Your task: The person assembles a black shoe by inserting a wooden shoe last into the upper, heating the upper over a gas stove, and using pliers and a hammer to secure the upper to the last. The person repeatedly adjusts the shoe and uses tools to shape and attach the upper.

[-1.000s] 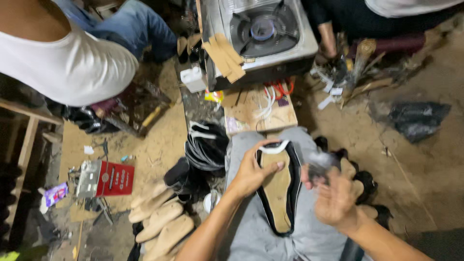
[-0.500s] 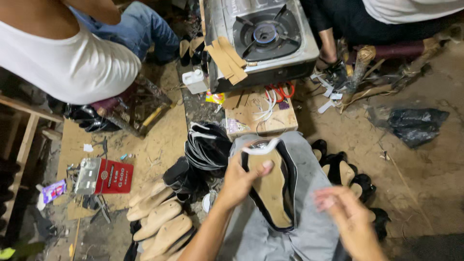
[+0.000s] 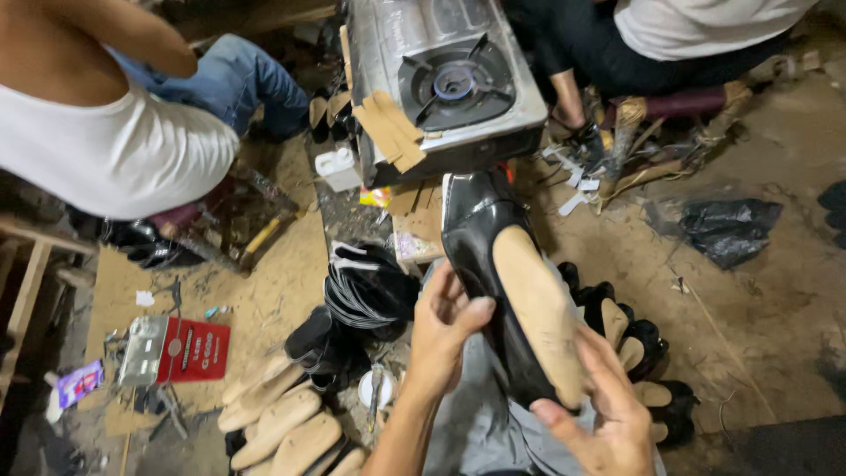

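Head view, listed left to right. Far left: a seated person in a white sleeveless top (image 3: 115,150) and blue jeans, back to the camera. Below, on the dirt floor (image 3: 758,300): a red flat packet (image 3: 194,351) beside a small metal box, then a row of pale shoe lasts (image 3: 282,427) lying side by side. Centre left: a stack of black shoe uppers with white edging (image 3: 370,286), with a small white can just below it. Top centre: a single-burner gas stove (image 3: 449,84), cardboard strips (image 3: 388,132) leaning on its front edge.

Centre: the left hand (image 3: 445,330), its grip wrapped around the side of a black glossy shoe on a last (image 3: 502,291), thumb pressed on the leather near the tan insole. The shoe is held sole-up over the person's grey-clad lap, toe pointing toward the stove. The right hand (image 3: 599,414) supports the heel end from beneath, fingers curled against it, palm facing up.

Right: more black shoes with tan insoles (image 3: 630,339) piled on the floor just beside the lap. Further right: a crumpled black plastic bag (image 3: 727,229). Top right: another seated person in dark trousers (image 3: 599,44).
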Motion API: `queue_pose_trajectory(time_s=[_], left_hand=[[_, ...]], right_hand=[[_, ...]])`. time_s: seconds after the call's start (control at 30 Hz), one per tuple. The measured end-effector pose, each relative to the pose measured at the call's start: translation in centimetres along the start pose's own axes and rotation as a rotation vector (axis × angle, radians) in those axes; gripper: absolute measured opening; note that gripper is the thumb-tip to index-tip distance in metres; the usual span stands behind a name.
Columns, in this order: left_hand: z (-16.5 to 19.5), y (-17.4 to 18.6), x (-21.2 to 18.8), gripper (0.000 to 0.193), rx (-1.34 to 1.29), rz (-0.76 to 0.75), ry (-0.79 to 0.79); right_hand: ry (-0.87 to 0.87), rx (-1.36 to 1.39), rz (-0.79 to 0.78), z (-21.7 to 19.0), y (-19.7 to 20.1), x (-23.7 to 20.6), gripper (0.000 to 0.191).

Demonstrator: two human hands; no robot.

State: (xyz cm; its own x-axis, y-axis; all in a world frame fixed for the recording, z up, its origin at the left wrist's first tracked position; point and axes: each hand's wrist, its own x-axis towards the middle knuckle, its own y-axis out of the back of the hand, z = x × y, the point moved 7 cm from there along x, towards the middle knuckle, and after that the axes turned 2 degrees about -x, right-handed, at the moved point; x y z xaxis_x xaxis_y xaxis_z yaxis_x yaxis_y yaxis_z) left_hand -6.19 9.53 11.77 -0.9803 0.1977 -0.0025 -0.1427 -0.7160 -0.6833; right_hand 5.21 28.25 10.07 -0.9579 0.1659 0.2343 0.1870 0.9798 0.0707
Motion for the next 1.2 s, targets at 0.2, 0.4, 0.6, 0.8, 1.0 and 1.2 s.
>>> queue_pose_trajectory(time_s=[0.2, 0.4, 0.6, 0.8, 1.0, 1.2], left_hand=[[-2.3, 2.9, 1.1, 0.044, -0.185, 0.03, 0.076], [-2.9, 5.9, 2.0, 0.035, -0.311, 0.222, 0.168], [-3.2, 7.1, 2.1, 0.035, -0.342, 0.283, 0.204], [-4.7, 7.5, 0.0, 0.054, -0.289, 0.118, 0.083], [-7.3, 6.2, -9.7, 0.085, -0.265, -0.092, 0.215], [-7.5, 6.6, -14.1, 0.068, -0.018, 0.044, 0.394]], right_hand=[[0.007, 0.124, -0.154, -5.4, -2.2, 1.9, 0.051], [-0.076, 0.149, -0.119, -3.9, -3.2, 2.9, 0.043], [-0.145, 0.139, -0.132, -2.5, -3.4, 2.7, 0.04], [-0.183, 0.076, -0.094, -0.8, -2.7, 3.1, 0.04], [-0.583, 0.493, -0.028, 6.0, -0.2, 1.5, 0.044], [-0.715, 0.553, -0.082, 10.8, 1.0, -2.4, 0.022]])
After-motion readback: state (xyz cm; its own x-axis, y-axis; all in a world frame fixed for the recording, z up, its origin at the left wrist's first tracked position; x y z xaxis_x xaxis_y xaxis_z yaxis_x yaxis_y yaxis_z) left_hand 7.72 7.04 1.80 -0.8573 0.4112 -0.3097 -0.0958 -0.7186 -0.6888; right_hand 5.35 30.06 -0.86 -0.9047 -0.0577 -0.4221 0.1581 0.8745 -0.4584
